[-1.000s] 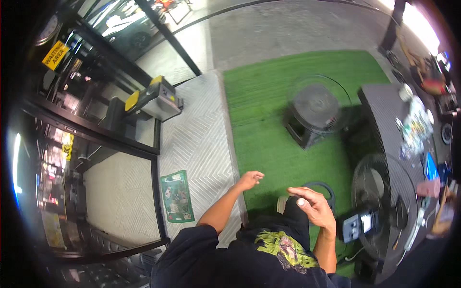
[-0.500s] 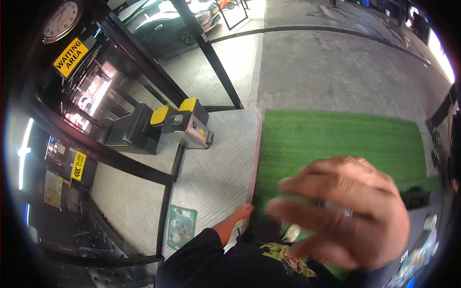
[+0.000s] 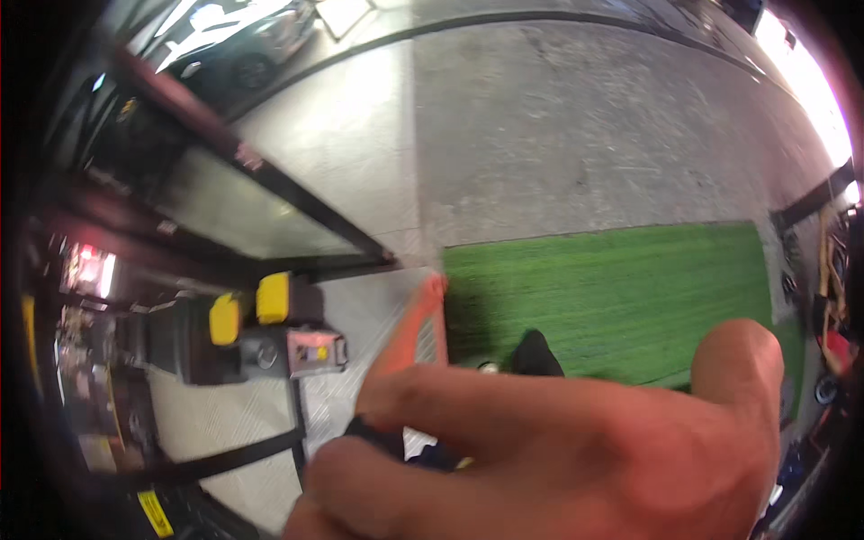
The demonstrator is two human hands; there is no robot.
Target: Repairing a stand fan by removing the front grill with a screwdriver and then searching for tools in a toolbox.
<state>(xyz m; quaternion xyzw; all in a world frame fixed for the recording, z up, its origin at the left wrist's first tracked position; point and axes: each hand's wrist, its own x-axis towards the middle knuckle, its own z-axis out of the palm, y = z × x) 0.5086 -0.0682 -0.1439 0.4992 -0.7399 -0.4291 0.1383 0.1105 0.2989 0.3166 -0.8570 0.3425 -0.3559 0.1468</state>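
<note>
My right hand point(image 3: 549, 441) fills the lower part of the view, very close and somewhat blurred. Its fingers reach leftward with a gap between them, and the thumb sticks up at the right. No object shows in it; the lower fingertips run off the bottom edge. Farther away, my left hand point(image 3: 434, 288) is small, at the end of an outstretched forearm, over the border between the pale patterned floor point(image 3: 378, 301) and the green turf mat point(image 3: 612, 297). Its fingers are too small and blurred to make out. A dark shoe tip point(image 3: 537, 353) shows on the mat.
Black-framed glass panels point(image 3: 270, 175) stand at the left. Beside them are dark boxes with yellow tops point(image 3: 274, 299), a grey box point(image 3: 317, 353) and a black seat point(image 3: 175, 337). Beyond lie concrete floor point(image 3: 576, 135) and a parked car point(image 3: 247, 54). Clutter point(image 3: 832, 351) lines the right.
The view has turned, shifting the glass panels and boxes left. My right hand has come closer and spreads leftward, its thumb now raised. My left hand appears higher, its forearm more stretched out.
</note>
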